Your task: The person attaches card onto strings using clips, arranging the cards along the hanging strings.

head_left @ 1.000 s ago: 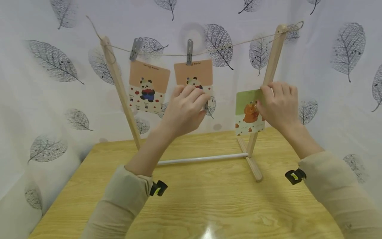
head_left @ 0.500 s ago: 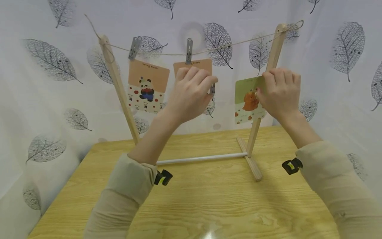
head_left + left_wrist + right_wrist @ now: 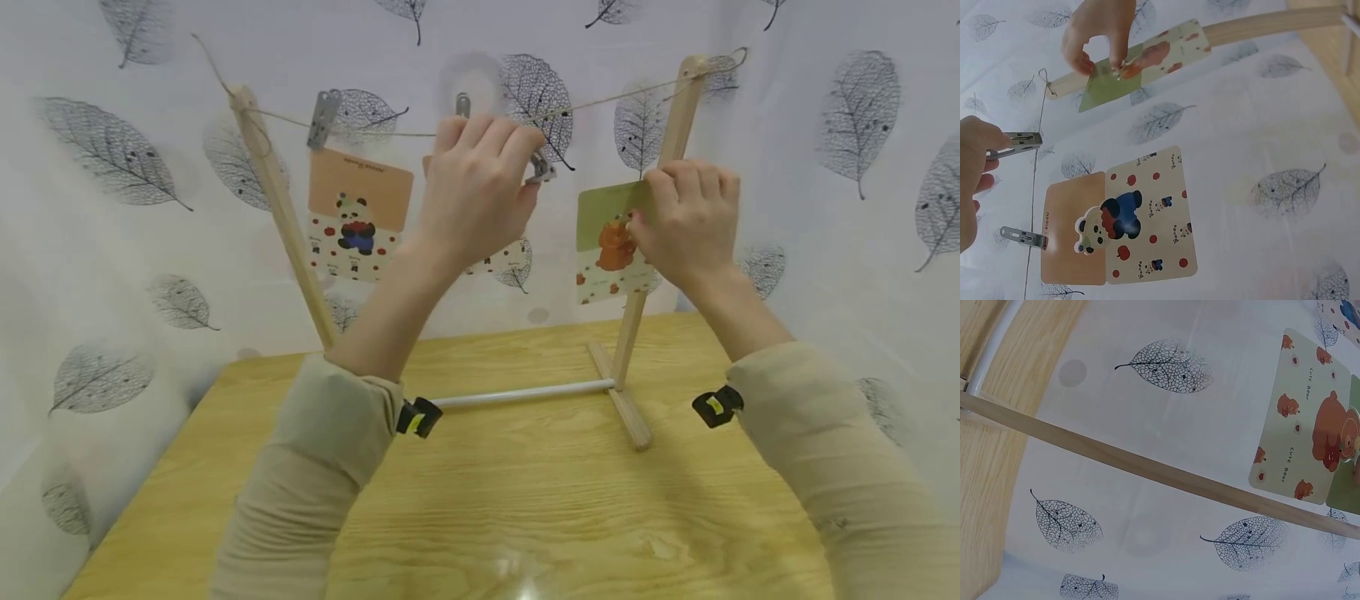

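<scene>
My left hand is raised at the string and pinches a grey metal clip between thumb and fingers. In the left wrist view this clip has its far end at the string; I cannot tell whether it touches. A green and cream card with an orange bear hangs upright below the string at the right, its upper right edge pinched by my right hand. Behind my left hand a panda card hangs from another clip, mostly hidden in the head view.
Farther left, another panda card hangs from a clip. The string runs between two wooden posts, joined low down by a white rod over the wooden table. A leaf-print curtain stands behind.
My left hand has risen with the clip from below the middle card's top to string height. The right hand has lifted the bear card slightly. The view has shifted a little.
</scene>
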{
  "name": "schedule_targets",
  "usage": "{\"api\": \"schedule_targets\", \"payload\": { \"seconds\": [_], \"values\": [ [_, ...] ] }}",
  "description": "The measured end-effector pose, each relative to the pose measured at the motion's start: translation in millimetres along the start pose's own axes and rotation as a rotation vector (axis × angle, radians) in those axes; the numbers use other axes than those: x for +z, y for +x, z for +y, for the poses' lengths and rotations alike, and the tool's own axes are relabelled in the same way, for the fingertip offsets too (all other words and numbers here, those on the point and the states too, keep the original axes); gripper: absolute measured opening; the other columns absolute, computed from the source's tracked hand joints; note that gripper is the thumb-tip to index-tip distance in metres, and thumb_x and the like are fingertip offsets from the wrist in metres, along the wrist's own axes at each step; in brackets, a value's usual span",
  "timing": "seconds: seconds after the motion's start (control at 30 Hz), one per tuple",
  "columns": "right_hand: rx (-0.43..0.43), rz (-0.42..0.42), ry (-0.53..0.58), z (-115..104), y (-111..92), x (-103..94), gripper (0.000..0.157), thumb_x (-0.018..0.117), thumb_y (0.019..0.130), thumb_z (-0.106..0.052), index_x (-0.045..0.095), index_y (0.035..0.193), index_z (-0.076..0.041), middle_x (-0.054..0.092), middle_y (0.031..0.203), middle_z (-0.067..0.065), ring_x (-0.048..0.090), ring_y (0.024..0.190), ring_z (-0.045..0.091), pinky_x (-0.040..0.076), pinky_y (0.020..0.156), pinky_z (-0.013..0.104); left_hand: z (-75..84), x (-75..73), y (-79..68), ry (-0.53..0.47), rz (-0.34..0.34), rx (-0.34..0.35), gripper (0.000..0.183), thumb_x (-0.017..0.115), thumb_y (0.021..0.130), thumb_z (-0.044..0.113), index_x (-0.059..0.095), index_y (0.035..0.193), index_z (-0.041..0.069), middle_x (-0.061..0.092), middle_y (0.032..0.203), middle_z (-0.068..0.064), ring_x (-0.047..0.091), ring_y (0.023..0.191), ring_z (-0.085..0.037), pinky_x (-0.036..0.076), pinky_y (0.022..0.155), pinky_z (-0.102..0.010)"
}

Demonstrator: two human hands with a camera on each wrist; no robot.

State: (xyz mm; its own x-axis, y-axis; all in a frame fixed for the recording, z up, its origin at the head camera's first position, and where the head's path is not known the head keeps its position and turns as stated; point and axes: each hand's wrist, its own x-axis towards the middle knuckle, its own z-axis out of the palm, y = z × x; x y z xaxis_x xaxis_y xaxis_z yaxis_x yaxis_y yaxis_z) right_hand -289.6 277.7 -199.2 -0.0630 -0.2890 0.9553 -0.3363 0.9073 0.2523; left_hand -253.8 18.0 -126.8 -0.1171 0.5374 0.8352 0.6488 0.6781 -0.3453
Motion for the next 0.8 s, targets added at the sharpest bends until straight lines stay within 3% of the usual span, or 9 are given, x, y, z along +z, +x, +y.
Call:
{"api": "schedule_targets", "payload": {
  "seconds": [0.4,0.67,0.8],
  "values": [
    [-0.010,-0.020,-0.037,1,11,-4.3,0.026,0.060,0.079,-0.014,0.056,0.099,0.002,0.055,0.098,0.020,0.046,0.092,0.039,0.030,0.077,0.051,-6.3,0.5,16.9,0.028,-0.062,-0.098,0.025,0.060,0.088,0.021,0.059,0.108,0.006,0.061,0.106,-0.007,0.049,0.103,-0.024,0.030,0.089,-0.034],
    [-0.002,-0.038,-0.018,0,15,-4.5,0.027,0.060,0.079,-0.014,0.057,0.100,0.003,0.054,0.098,0.021,0.046,0.093,0.039,0.030,0.079,0.051,-11.0,-0.9,22.3,0.046,-0.015,-0.099,0.021,0.059,0.087,0.018,0.058,0.104,0.005,0.058,0.102,-0.008,0.047,0.101,-0.025,0.030,0.089,-0.035],
    [-0.009,-0.043,-0.017,-2,16,-4.2,0.026,0.059,0.079,-0.013,0.056,0.099,0.003,0.054,0.097,0.021,0.046,0.093,0.039,0.030,0.079,0.051,-11.0,-2.7,26.6,0.071,-0.027,-0.107,0.020,0.059,0.087,0.017,0.058,0.103,0.005,0.057,0.102,-0.008,0.047,0.100,-0.025,0.030,0.089,-0.034]
  ]
}}
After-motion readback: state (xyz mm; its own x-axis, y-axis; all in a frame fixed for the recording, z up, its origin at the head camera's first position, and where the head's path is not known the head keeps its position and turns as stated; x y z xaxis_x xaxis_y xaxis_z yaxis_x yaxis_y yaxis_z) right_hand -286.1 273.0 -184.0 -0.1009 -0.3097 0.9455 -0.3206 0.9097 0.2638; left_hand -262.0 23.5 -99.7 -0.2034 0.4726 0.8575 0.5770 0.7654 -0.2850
